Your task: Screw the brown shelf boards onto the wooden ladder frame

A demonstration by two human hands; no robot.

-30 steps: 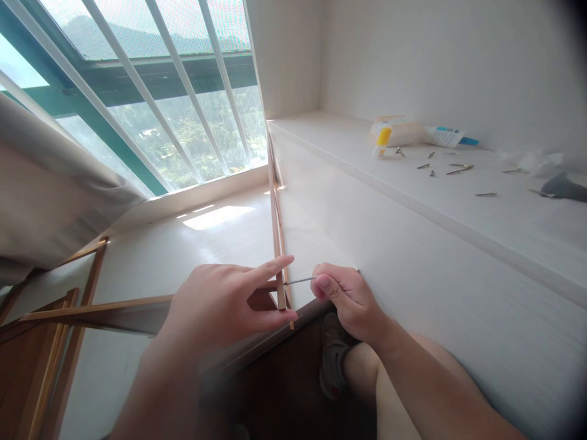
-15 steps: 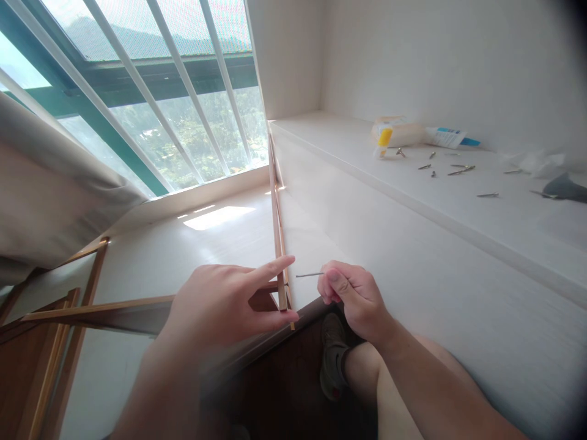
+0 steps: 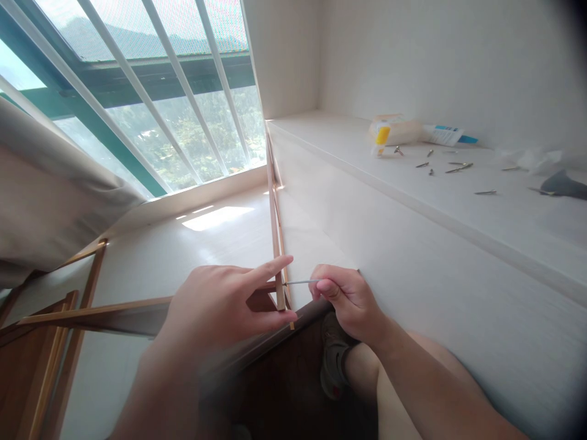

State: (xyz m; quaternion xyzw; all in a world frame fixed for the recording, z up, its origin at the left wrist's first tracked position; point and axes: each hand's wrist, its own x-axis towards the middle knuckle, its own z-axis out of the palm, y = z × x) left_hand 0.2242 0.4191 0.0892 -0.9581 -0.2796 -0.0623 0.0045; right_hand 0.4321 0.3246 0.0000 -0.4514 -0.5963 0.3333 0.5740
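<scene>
Okay, the right hand [image 3: 346, 299] is curled tight around a thin metal rod [image 3: 300, 282], pinching it between thumb and fingers, its tip meeting the side of a wooden bar [image 3: 280, 299] in front of the person. A small dark spot at the contact is maybe a screw head; too small to tell. The left hand [image 3: 229, 293] has thumb and forefinger spread on either side of the bar's near end; the other fingers are hidden, so I can't tell how firmly they grip.

Handling, my read: rod is light, stiff, smooth, so the tip could skid; best held at the rear end, in line with the contact. Bar looks slim, rigid, fairly light, the wood likely easy to scratch; hold near its end, close to the contact but clear of the tip.

Loose screws [image 3: 459, 168] lie scattered on the white ledge [image 3: 348, 140], near a yellow-capped bottle [image 3: 382, 139] and a tube [image 3: 443, 134].
</scene>
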